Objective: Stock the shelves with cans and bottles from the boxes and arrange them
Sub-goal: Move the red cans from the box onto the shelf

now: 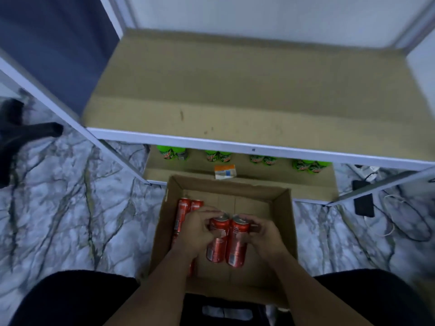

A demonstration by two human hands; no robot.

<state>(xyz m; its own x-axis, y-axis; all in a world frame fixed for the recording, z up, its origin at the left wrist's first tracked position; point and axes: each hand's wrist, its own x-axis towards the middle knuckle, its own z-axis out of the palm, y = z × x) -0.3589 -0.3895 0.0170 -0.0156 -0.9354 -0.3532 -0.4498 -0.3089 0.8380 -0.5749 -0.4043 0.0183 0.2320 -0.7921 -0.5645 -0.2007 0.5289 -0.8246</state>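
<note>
Inside the cardboard box point(282, 231), the left hand point(195, 229) grips one red soda can point(217, 241). The right hand point(263, 234) grips the can beside it point(237, 245), the two touching.

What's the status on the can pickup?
Left hand grips one red can, right hand grips the other, both inside the cardboard box. Upper shelf bare. Nothing blocking.

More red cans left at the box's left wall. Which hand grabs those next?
Left, probably. The left hand sits right beside the remaining red cans along the cardboard box wall; the right hand would have to cross over. Both hands currently grip a can.
</note>
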